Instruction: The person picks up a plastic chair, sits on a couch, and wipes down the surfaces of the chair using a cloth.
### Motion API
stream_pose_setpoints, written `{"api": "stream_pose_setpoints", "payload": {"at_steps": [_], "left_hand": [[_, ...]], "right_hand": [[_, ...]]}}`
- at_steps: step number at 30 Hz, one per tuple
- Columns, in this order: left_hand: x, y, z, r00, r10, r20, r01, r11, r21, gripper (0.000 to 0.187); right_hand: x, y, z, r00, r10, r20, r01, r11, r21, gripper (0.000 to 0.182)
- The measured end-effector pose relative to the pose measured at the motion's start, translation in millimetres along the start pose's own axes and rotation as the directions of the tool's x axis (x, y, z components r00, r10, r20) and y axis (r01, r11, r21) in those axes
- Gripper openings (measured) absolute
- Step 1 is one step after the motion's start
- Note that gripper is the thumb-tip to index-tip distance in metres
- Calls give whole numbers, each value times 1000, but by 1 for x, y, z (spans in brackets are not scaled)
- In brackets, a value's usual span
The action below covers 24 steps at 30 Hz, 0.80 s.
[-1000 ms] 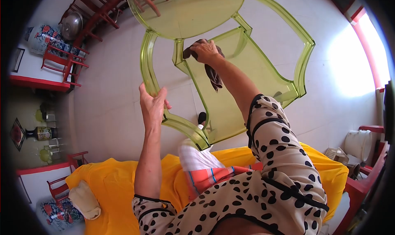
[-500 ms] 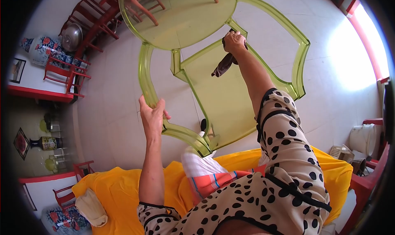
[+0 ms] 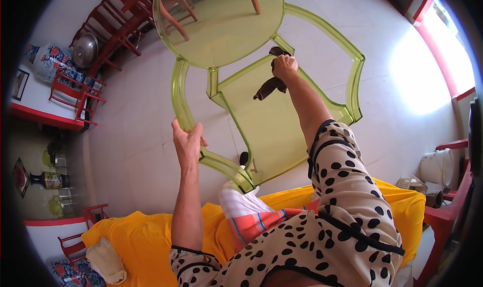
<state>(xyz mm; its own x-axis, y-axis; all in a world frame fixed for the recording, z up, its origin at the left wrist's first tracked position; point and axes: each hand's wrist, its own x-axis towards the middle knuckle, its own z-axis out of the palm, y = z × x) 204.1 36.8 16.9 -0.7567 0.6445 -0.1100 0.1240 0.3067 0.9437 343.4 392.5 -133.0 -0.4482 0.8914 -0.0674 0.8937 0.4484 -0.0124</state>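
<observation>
A see-through green plastic armchair (image 3: 266, 131) stands tilted in front of me, its round backrest (image 3: 219, 30) farthest away. My left hand (image 3: 188, 140) is closed around the armrest (image 3: 183, 106) on the left side, thumb and fingers on either side of it. My right hand (image 3: 286, 66) is bunched over a dark brown cloth (image 3: 270, 88) near the rear edge of the seat. Part of the cloth hangs out below the fist, and a bit shows above it. The fingers themselves are mostly hidden by the back of the hand.
Yellow fabric (image 3: 146, 226) covers the seat beneath me, with a beige cloth bag (image 3: 106, 261) on its left. Red wooden chairs (image 3: 108, 28) and a large patterned vase (image 3: 53, 63) line the left. A white bucket (image 3: 436, 167) stands at right on the tiled floor (image 3: 136, 101).
My right hand and the cloth have come slightly nearer me, from the seat's rear corner onto its back part. The chair has shifted a little in view. My left hand keeps its grip.
</observation>
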Motion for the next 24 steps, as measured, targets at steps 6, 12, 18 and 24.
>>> {"api": "stream_pose_setpoints", "payload": {"at_steps": [6, 12, 18, 24], "left_hand": [[0, -1, -1, 1000, 11, -23, -11, 1000, 10, 47], [5, -3, -1, 999, 24, -34, -23, 999, 48, 44], [15, -12, -5, 998, 60, -26, -55, 987, 149, 42], [23, -18, -6, 997, 66, -27, -61, 986, 154, 44]], "right_hand": [[-63, 55, 25, 972, 20, -236, 20, 985, 169, 53], [-151, 70, 12, 980, -30, -197, 59, 988, 141, 61], [-231, 65, 27, 946, -92, -310, 177, 950, 258, 63], [-309, 14, 40, 871, -247, -424, 412, 837, 360, 65]]}}
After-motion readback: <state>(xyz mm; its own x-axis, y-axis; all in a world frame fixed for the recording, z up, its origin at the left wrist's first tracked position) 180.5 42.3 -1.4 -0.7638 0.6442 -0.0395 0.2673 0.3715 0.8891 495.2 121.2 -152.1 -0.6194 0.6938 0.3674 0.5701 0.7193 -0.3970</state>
